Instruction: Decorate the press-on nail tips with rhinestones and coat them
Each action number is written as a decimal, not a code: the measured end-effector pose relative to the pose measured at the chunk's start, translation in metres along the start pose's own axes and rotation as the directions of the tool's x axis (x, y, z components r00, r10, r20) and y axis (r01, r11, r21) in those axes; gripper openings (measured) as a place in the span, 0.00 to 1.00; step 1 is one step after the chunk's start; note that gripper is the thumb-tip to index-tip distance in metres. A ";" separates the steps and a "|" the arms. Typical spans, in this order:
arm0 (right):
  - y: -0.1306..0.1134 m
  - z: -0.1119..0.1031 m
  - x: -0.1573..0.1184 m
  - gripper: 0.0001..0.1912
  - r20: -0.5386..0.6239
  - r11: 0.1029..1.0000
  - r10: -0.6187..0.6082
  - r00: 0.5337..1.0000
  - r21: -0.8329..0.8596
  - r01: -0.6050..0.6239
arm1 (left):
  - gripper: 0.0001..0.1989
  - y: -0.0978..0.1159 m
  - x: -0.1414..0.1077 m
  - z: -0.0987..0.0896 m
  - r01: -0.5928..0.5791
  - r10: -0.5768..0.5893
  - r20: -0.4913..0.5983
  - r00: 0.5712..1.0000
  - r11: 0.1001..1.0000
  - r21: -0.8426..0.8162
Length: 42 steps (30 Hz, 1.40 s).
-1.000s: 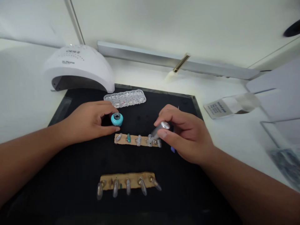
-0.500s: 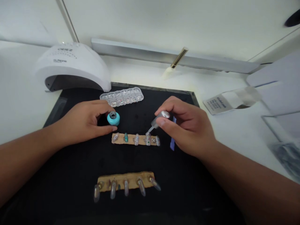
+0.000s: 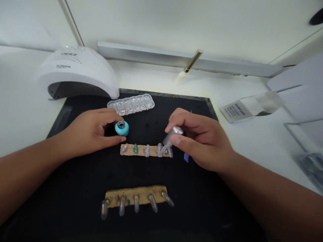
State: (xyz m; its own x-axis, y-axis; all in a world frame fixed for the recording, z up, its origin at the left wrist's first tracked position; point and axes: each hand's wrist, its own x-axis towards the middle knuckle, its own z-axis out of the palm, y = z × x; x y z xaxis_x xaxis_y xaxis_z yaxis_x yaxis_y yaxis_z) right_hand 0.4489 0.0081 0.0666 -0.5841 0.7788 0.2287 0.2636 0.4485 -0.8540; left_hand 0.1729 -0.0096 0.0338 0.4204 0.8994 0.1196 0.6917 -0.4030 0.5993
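Observation:
My left hand grips an uncapped turquoise nail polish bottle between thumb and fingers, its dark neck facing up. Pinched in my right hand is a silver-capped nail polish brush, tilted down to the left. Its bristles meet a clear glittery false nail, second from the right on the upper tan strip. Several false nails sit along that strip, one of them green. Nearer to me lies a second tan strip with several clear, longer false nails hanging over its front edge.
A white nail lamp stands at the back left. Behind my hands lies a clear compartment case of small decorations. A gold-handled brush leans at the back; an alcohol pad box is to the right. A purple object lies beside my right hand.
My right hand has moved slightly toward me, drawing the brush tip from the far end of the false nail down along it. My left hand and the bottle have stayed nearly still.

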 end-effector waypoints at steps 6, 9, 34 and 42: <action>0.004 -0.001 0.002 0.05 -0.071 0.998 0.015 0.997 -0.065 -0.020 | 0.11 0.000 -0.001 -0.001 0.006 -0.006 0.003 1.000 1.000 0.000; 0.007 -0.002 0.004 0.05 -0.108 0.996 0.034 0.994 -0.076 -0.042 | 0.11 0.001 -0.001 -0.002 0.014 -0.014 0.011 1.000 1.000 -0.007; 0.009 -0.001 0.007 0.06 -0.072 0.979 0.200 0.977 0.059 -0.197 | 0.11 0.001 -0.002 -0.001 0.011 -0.010 0.031 0.999 1.000 -0.005; 0.009 -0.001 0.010 0.07 -0.133 0.974 0.227 0.965 0.033 -0.225 | 0.12 0.000 -0.002 -0.002 0.016 -0.016 0.031 0.999 1.000 0.002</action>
State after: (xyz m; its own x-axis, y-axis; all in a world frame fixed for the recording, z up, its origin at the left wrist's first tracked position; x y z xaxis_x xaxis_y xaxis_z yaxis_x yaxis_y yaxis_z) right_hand 0.4463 0.0199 0.0619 -0.4014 0.9116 0.0888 0.3624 0.2471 -0.8987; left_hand 0.1713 -0.0108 0.0352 0.4273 0.9000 0.0859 0.6994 -0.3893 0.5995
